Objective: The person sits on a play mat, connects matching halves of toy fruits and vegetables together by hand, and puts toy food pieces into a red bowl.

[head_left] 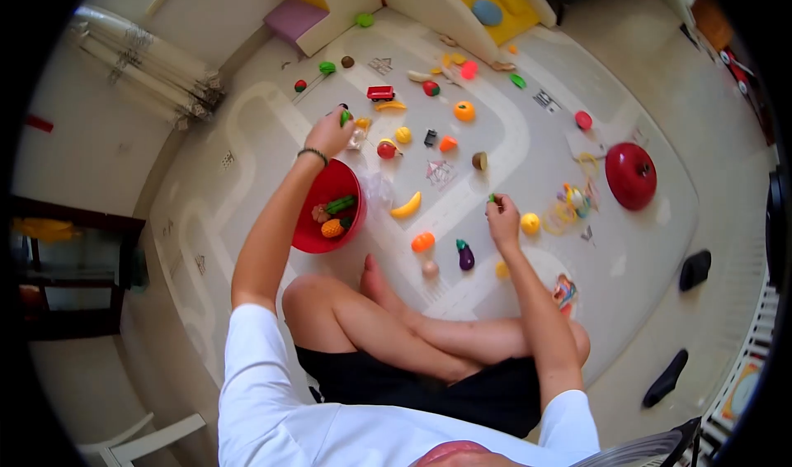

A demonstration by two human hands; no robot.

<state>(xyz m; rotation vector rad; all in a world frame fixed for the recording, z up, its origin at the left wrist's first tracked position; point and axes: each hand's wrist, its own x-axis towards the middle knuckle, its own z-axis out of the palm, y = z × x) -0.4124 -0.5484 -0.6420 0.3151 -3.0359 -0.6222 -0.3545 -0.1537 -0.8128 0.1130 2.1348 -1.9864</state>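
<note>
My left hand (pixel 330 133) is above the far rim of a red bowl (pixel 294 240), its fingers closed on a small green toy piece (pixel 346 119) whose kind I cannot make out. Inside the bowl lie a toy pineapple (pixel 332 228), a green toy vegetable (pixel 341 205) and a pale brownish piece (pixel 320 213). My right hand (pixel 502 222) is pinched over the mat, with a bit of green (pixel 492 197) showing at the fingertips; the rest is hidden. Close to it are a yellow toy lemon (pixel 530 223) and a toy eggplant (pixel 465 255).
On the mat (pixel 247 170) lie a toy banana (pixel 407 205), a toy orange (pixel 464 110), a red toy cart (pixel 380 93) and several other toy foods. A clear plastic bag (pixel 377 191) touches the bowl's side. A large red apple-shaped lid (pixel 630 176) sits at right.
</note>
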